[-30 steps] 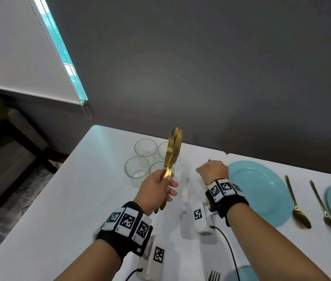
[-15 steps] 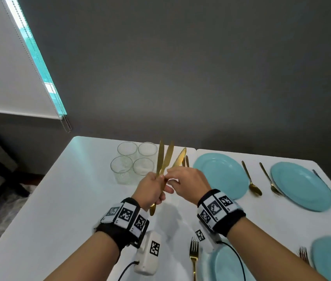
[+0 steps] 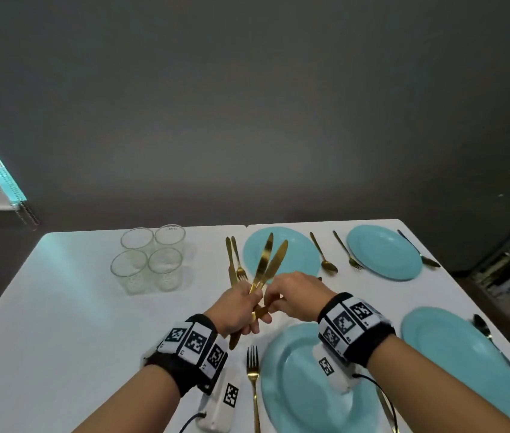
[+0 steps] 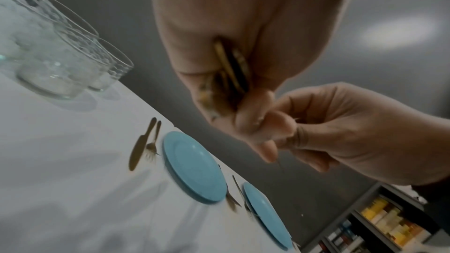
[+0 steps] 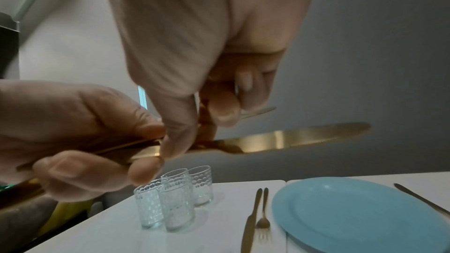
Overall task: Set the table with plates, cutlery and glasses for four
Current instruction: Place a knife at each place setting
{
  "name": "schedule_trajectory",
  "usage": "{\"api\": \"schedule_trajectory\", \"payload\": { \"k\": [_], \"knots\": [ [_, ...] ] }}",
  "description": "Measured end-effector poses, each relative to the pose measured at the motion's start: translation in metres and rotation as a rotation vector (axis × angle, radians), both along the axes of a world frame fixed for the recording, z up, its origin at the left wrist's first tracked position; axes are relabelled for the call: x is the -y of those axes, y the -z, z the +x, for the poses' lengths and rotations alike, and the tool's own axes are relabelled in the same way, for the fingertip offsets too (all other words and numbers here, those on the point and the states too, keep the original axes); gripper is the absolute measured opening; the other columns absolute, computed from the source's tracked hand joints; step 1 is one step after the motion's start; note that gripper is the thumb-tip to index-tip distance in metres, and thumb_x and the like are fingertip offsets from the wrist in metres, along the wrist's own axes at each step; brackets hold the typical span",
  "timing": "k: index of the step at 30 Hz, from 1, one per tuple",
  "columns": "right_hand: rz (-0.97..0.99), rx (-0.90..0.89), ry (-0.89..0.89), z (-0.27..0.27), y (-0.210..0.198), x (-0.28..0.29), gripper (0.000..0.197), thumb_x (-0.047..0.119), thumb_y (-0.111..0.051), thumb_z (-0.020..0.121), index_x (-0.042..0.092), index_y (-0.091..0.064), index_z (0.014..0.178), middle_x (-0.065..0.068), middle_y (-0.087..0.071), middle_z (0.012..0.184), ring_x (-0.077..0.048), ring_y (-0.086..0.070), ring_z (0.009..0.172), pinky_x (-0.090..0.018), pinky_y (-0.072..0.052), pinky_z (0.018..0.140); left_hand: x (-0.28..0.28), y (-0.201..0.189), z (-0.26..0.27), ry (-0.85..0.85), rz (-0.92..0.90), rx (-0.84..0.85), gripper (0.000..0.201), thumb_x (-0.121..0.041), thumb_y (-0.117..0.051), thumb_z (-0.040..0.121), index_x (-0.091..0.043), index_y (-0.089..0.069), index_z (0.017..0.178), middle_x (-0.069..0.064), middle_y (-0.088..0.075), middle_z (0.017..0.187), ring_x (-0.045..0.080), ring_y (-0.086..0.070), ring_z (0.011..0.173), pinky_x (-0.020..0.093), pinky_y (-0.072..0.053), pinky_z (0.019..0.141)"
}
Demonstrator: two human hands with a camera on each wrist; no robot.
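Gripping gold knives (image 3: 265, 266) in left hand (image 3: 237, 308), blades fanned upward; right hand (image 3: 294, 295) fingers pinching one handle. Four glasses (image 3: 150, 259) clustered near bench (image 3: 59, 307) far edge.

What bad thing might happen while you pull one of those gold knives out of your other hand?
1. The left hand holds the gold knives in one loose bunch. As the right hand pinches one, another may slip and drop onto the near plate.
2. The blades point up over the far plate, and could knock it if tipped.
3. The four glasses stand close together nearby; a swinging elbow might topple them.
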State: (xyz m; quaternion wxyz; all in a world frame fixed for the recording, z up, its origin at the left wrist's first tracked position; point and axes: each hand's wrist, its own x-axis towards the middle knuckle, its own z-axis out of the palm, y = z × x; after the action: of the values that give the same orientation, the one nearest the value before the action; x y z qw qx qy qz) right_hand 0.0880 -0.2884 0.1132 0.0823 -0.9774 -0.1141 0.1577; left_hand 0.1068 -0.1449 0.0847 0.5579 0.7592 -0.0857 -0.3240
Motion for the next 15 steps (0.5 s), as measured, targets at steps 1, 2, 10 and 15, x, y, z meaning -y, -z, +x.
{"api": "schedule_trajectory", "payload": {
  "k": [1,2,10,15],
  "knots": [
    [0.009,-0.018,0.017,0.001,0.002,0.008,0.019,0.025,-0.056,0.090,0.023,-0.069,0.104,0.002,-0.062,0.110,-0.018,-0.055,0.104,-0.028,-0.038,0.077,0.006,0.000,0.002,0.013,-0.002,-0.004,0.030,-0.022,-0.028,0.103,-0.017,-0.047,0.080,0.008,-0.062,0.071,0.010,-0.053,0.041,0.020,-0.035,0.040],
    [0.022,-0.036,0.040,0.004,0.004,0.017,0.017,0.025,-0.058,0.089,0.022,-0.069,0.102,0.002,-0.064,0.109,-0.017,-0.055,0.103,-0.027,-0.038,0.076,0.012,0.002,0.006,0.012,-0.005,-0.013,0.028,-0.021,-0.028,0.103,-0.017,-0.045,0.082,0.008,-0.062,0.072,0.011,-0.056,0.041,0.020,-0.037,0.040],
    [0.192,-0.048,0.513,0.047,0.039,0.138,0.016,0.022,-0.068,0.083,0.029,-0.059,0.071,0.002,-0.065,0.088,-0.017,-0.059,0.091,-0.023,-0.044,0.078,0.060,0.023,0.062,-0.259,0.089,-0.035,0.016,-0.020,-0.032,0.101,-0.009,-0.043,0.106,0.007,-0.055,0.075,0.016,-0.047,0.053,0.023,-0.041,0.047],
    [0.016,-0.053,0.811,0.087,0.065,0.213,0.027,0.024,-0.049,0.093,0.012,-0.067,0.110,-0.007,-0.065,0.118,-0.024,-0.059,0.111,-0.028,-0.046,0.091,0.097,0.044,0.090,-0.279,0.149,-0.040,0.018,-0.025,-0.037,0.100,-0.013,-0.046,0.091,0.003,-0.048,0.069,0.013,-0.035,0.050,0.022,-0.031,0.043]
  ]
}}
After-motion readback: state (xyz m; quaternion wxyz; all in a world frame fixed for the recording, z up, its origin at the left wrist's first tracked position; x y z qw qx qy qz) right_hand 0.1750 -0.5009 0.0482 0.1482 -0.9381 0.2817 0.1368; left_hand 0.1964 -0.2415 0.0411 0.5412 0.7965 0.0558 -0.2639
